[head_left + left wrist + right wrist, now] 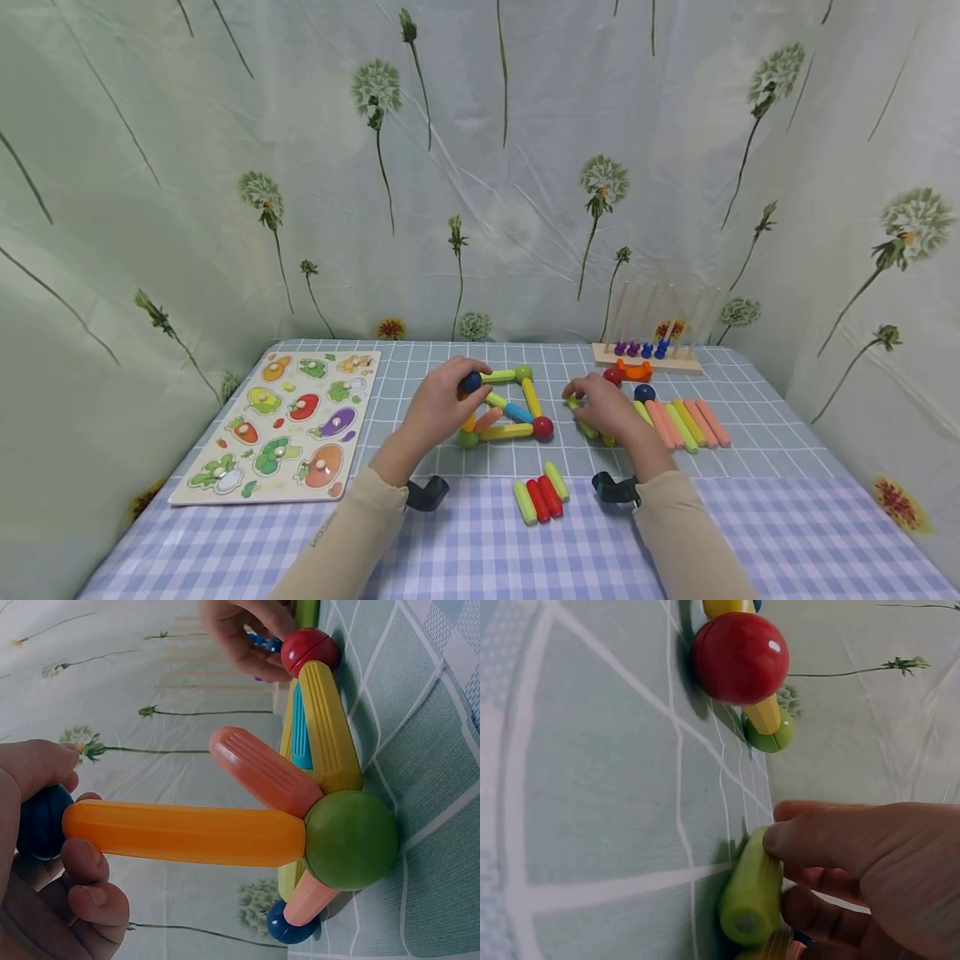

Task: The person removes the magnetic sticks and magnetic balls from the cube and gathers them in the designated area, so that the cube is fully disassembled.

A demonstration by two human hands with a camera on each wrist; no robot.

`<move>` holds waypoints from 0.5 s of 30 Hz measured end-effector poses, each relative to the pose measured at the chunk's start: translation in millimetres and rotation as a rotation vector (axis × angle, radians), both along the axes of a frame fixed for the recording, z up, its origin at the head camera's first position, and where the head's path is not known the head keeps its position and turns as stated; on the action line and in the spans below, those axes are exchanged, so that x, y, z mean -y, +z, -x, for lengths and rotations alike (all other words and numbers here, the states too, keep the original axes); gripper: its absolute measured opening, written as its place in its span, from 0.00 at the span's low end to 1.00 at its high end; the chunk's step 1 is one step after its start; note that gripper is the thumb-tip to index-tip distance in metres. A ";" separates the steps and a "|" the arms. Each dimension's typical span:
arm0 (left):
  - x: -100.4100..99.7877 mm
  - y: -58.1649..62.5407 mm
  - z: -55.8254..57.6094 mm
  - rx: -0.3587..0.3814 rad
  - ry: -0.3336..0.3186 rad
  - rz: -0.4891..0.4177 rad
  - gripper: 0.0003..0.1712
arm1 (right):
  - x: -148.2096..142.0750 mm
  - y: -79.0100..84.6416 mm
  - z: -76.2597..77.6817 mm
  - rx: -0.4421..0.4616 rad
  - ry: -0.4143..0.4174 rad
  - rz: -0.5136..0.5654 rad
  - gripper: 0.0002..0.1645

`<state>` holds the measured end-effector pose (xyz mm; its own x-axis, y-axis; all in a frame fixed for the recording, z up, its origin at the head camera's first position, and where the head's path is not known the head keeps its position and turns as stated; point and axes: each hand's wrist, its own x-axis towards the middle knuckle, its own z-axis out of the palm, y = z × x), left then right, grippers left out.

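Note:
My left hand [444, 402] grips a dark blue ball [45, 821] at the top end of an orange stick [187, 834]. That stick stands up from a green ball [351, 840] at the near left corner of a frame of sticks and balls. A salmon stick [262, 771] slants up from the same ball. Along the near side a yellow stick [506, 432] reaches a red ball [543, 428]. To the right of the frame, my right hand [606, 407] pinches a light green stick [751, 896] between thumb and fingers, close to the tabletop.
A vegetable puzzle board [288, 436] lies at the left. Loose sticks [678, 423] lie side by side at the right, near a loose blue ball [644, 392] and an orange curved piece [635, 372]. Behind them stands a wooden peg rack [682, 364]. Short red and green sticks [538, 500] lie in front.

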<state>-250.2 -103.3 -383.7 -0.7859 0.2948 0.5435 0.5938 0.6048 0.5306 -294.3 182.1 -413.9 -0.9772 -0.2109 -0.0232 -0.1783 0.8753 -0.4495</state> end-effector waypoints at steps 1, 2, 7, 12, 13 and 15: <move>-0.1 0.2 0.0 0.001 -0.001 -0.003 0.14 | -0.4 -0.3 0.3 -0.002 -0.007 -0.011 0.16; -0.3 0.2 0.0 0.001 0.000 -0.005 0.14 | -0.9 -0.9 0.4 -0.006 -0.013 -0.025 0.16; -0.9 -0.1 -0.5 0.010 0.016 -0.002 0.14 | -1.1 -1.2 -0.7 -0.006 -0.035 -0.051 0.18; -0.8 -0.5 -0.3 0.012 0.015 0.000 0.14 | 2.3 4.0 -3.9 -0.021 -0.028 -0.025 0.19; -0.7 -0.4 -0.1 0.010 0.014 0.002 0.14 | 3.3 5.8 -4.6 -0.026 -0.017 -0.013 0.18; -0.6 -0.4 -0.3 0.007 0.014 0.003 0.14 | 5.8 9.5 -6.2 -0.032 0.012 0.008 0.17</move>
